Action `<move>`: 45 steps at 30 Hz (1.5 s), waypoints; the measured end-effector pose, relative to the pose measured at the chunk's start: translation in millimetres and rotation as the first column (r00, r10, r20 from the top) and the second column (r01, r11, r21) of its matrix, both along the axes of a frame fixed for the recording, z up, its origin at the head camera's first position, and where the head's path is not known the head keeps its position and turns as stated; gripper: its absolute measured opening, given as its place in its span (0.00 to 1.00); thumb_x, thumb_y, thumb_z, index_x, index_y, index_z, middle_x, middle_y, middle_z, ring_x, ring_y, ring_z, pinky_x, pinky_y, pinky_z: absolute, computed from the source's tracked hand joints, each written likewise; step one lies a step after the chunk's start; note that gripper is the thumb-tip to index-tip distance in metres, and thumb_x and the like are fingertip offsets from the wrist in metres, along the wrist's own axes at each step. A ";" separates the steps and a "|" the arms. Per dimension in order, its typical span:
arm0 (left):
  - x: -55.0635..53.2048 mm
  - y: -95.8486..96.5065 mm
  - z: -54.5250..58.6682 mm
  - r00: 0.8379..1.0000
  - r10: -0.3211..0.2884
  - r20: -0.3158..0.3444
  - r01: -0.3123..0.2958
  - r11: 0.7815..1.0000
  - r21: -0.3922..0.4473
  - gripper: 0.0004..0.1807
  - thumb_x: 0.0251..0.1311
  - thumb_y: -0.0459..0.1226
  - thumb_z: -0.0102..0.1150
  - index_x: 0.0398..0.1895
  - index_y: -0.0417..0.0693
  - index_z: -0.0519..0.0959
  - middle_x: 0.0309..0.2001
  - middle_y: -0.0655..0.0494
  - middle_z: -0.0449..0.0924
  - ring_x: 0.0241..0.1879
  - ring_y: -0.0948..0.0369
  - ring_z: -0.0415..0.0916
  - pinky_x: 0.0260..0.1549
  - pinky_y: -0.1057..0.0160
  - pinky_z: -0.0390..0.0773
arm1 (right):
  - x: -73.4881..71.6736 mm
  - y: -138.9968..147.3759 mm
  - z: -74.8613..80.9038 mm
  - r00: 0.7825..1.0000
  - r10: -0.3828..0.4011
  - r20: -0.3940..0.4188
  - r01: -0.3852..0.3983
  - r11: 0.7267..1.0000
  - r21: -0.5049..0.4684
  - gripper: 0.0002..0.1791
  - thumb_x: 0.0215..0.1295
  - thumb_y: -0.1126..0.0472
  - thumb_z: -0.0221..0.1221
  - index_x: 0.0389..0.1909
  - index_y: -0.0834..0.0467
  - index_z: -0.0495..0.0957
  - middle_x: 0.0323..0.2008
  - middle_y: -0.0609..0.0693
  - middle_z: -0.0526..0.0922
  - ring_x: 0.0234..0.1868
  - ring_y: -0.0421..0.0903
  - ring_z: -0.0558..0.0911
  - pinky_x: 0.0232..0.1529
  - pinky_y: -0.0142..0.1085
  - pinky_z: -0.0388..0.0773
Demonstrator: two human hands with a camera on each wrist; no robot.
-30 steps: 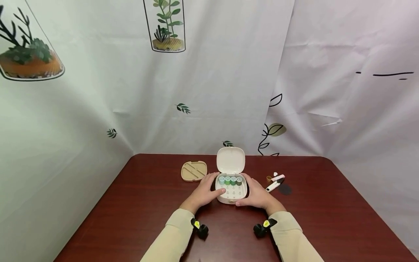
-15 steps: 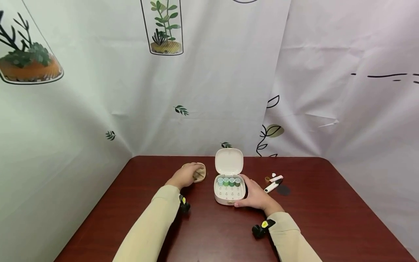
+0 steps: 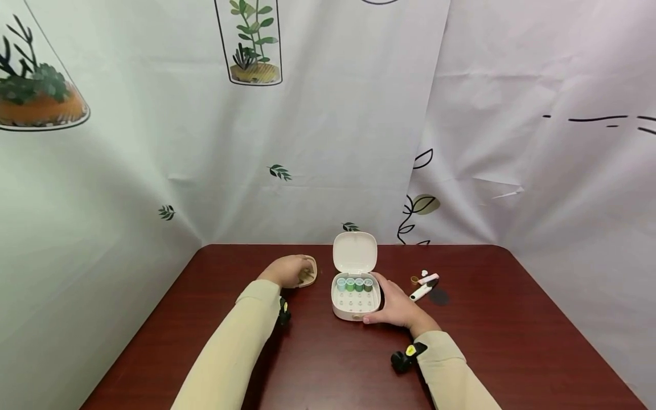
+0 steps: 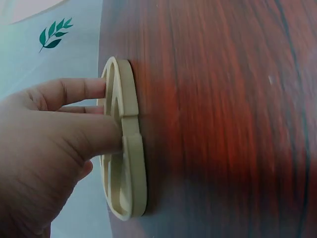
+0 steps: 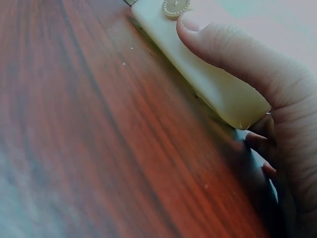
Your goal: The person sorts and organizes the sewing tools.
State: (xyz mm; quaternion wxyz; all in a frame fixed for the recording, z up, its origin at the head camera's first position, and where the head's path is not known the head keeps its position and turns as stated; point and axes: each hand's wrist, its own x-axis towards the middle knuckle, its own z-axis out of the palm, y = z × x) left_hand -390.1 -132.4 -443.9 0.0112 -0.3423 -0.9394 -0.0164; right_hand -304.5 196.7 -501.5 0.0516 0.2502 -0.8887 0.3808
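Observation:
My left hand [image 3: 287,270] is at the shallow tan tray [image 3: 315,271] on the table's far left-centre. In the left wrist view its thumb lies at the notch in the tray's rim [image 4: 134,173], with the fingers bent into the tray opposite it. My right hand [image 3: 400,307] holds the right side of a cream sewing box [image 3: 356,316]. The thumb rests at the front beside a round button [image 5: 176,7], and the other fingers go round the side. The box's lid [image 3: 355,252] stands up. Inside, a row of blue-to-green thread spools [image 3: 351,285] sits behind rows of bare pegs.
Right of the box lie a white pen-like tool [image 3: 421,292], a pale pink piece [image 3: 428,279], a gold ring [image 3: 414,280], a small white bit [image 3: 425,273] and a dark disc [image 3: 439,296]. A printed white curtain [image 3: 328,125] hangs behind the dark red table [image 3: 328,364].
My left hand has left the box's left side and moved left onto the tan tray, its fingers now lower in it. The right hand has stayed on the box.

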 end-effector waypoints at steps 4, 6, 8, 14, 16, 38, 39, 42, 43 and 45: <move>1.5 -2.7 7.4 0.999 -0.002 0.036 0.002 1.000 -0.007 0.22 0.51 0.24 0.68 0.44 0.60 0.84 0.51 0.60 0.81 0.50 0.60 0.78 0.48 0.59 0.79 | 1.1 0.5 1.2 1.000 -0.024 0.017 0.023 0.999 0.025 0.64 0.36 0.35 0.79 0.74 0.53 0.61 0.63 0.51 0.75 0.63 0.53 0.73 0.64 0.56 0.69; 3.7 -2.8 12.8 0.999 -0.007 0.053 0.007 1.000 0.003 0.23 0.51 0.24 0.67 0.46 0.59 0.84 0.52 0.59 0.81 0.51 0.59 0.78 0.49 0.58 0.79 | 0.9 1.0 0.8 0.999 -0.033 0.020 0.032 0.999 0.032 0.64 0.37 0.35 0.79 0.75 0.53 0.60 0.64 0.52 0.74 0.64 0.54 0.72 0.64 0.57 0.69; 7.0 -1.6 18.8 0.998 -0.019 0.063 0.018 1.000 0.012 0.23 0.50 0.24 0.68 0.46 0.59 0.84 0.53 0.58 0.81 0.52 0.58 0.77 0.50 0.58 0.79 | 0.8 1.1 0.5 0.999 -0.037 0.024 0.036 0.999 0.032 0.64 0.37 0.35 0.79 0.75 0.53 0.59 0.65 0.53 0.74 0.64 0.55 0.72 0.64 0.57 0.69; 24.0 11.1 38.9 0.995 -0.090 0.052 0.089 0.996 0.029 0.23 0.47 0.24 0.66 0.45 0.58 0.84 0.53 0.60 0.80 0.50 0.60 0.77 0.52 0.59 0.78 | 0.7 -0.3 0.9 0.998 -0.042 0.036 0.041 0.999 0.028 0.65 0.37 0.35 0.79 0.75 0.54 0.59 0.65 0.53 0.73 0.64 0.56 0.72 0.65 0.57 0.68; 30.8 18.3 45.5 0.991 -0.122 0.045 0.121 0.992 0.029 0.24 0.47 0.24 0.66 0.45 0.57 0.84 0.53 0.61 0.80 0.50 0.60 0.77 0.52 0.60 0.78 | 0.3 -1.1 1.3 0.998 -0.044 0.044 0.043 0.999 0.032 0.65 0.37 0.35 0.79 0.75 0.54 0.59 0.65 0.54 0.73 0.65 0.56 0.72 0.65 0.57 0.67; 64.5 100.8 60.3 0.938 -0.321 0.134 0.311 0.946 0.090 0.25 0.46 0.24 0.68 0.49 0.53 0.85 0.51 0.62 0.80 0.49 0.67 0.74 0.49 0.72 0.74 | -0.7 -0.9 0.7 0.999 -0.024 0.036 0.024 1.000 0.015 0.63 0.38 0.35 0.78 0.75 0.53 0.60 0.63 0.52 0.74 0.62 0.50 0.74 0.64 0.52 0.71; 64.5 103.8 58.5 0.934 -0.333 0.131 0.323 0.942 0.093 0.25 0.46 0.24 0.67 0.48 0.53 0.85 0.50 0.62 0.80 0.49 0.67 0.74 0.49 0.73 0.73 | -0.6 -0.7 1.0 0.999 -0.022 0.037 0.021 1.000 0.012 0.63 0.38 0.35 0.79 0.75 0.53 0.60 0.64 0.52 0.74 0.62 0.50 0.74 0.64 0.52 0.71; 64.5 111.6 53.0 0.925 -0.361 0.119 0.352 0.932 0.093 0.25 0.45 0.24 0.68 0.48 0.53 0.85 0.49 0.62 0.80 0.48 0.68 0.74 0.48 0.75 0.72 | -0.3 -0.3 2.1 1.000 -0.011 0.027 0.011 1.000 0.002 0.63 0.38 0.35 0.79 0.75 0.52 0.60 0.63 0.51 0.75 0.62 0.49 0.74 0.63 0.52 0.71; 64.4 113.8 51.4 0.923 -0.368 0.113 0.359 0.929 0.093 0.25 0.44 0.24 0.68 0.48 0.53 0.85 0.49 0.62 0.80 0.47 0.68 0.74 0.48 0.75 0.72 | -0.1 0.0 2.4 1.000 -0.010 0.024 0.010 1.000 0.001 0.63 0.38 0.35 0.79 0.75 0.52 0.60 0.63 0.51 0.75 0.62 0.49 0.75 0.63 0.52 0.71; 64.1 117.5 48.5 0.918 -0.383 0.102 0.374 0.922 0.096 0.25 0.44 0.24 0.69 0.47 0.52 0.85 0.48 0.62 0.81 0.47 0.67 0.74 0.47 0.75 0.72 | 0.2 0.6 2.6 1.000 -0.010 0.021 0.010 1.000 0.000 0.63 0.38 0.35 0.79 0.75 0.52 0.60 0.63 0.50 0.75 0.62 0.49 0.75 0.63 0.52 0.71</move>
